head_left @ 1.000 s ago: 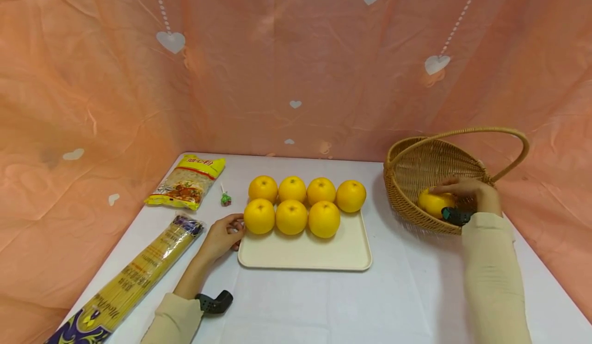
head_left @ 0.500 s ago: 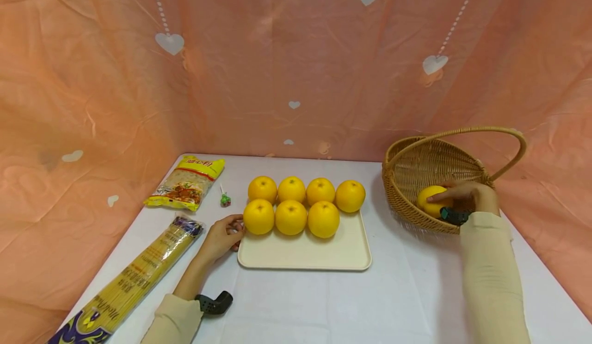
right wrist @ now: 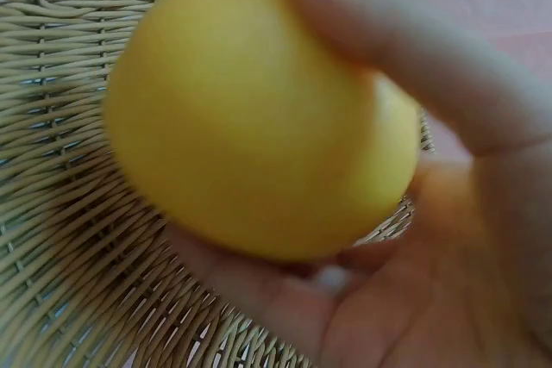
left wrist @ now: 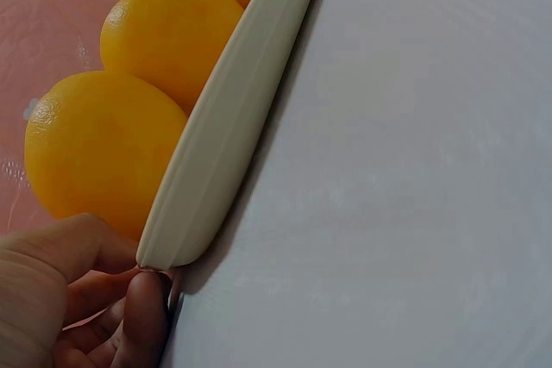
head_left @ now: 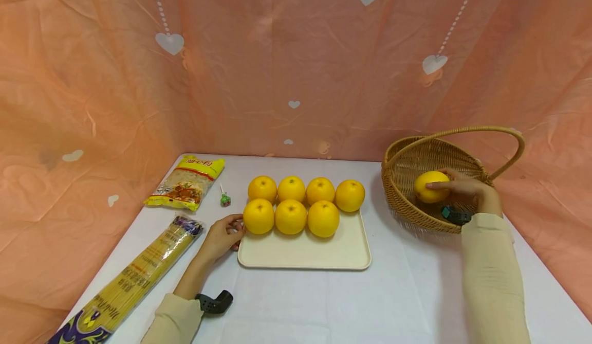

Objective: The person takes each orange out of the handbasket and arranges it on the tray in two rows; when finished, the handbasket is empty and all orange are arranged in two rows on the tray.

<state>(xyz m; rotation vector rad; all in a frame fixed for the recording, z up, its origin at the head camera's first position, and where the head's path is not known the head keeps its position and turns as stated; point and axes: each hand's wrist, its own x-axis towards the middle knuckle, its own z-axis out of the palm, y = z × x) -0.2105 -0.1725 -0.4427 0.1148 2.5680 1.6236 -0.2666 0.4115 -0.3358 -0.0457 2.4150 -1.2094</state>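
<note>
My right hand point(head_left: 467, 188) grips an orange point(head_left: 432, 186) inside the wicker basket point(head_left: 398, 200). In the right wrist view the thumb lies over that orange point(right wrist: 250, 118) and the fingers curl beneath it, with woven basket wall behind. Several more oranges point(head_left: 291, 217) sit in two rows on a cream tray point(head_left: 305, 255). At the tray's left side, my left hand point(head_left: 223, 237) pinches the rim next to the front left orange. The left wrist view shows thumb and fingers meeting at the tray's end point(left wrist: 211, 161).
A yellow food packet point(head_left: 187, 182) lies at the back left, with a green-wrapped lollipop point(head_left: 225, 199) beside it. A long pack of noodles point(head_left: 134, 279) slants along the left side. The basket's handle point(head_left: 490, 129) arches over its right part. A pink curtain hangs behind the table.
My right hand has closed its grip on the orange in the basket and lifted it slightly. The left hand and the tray stay where they were.
</note>
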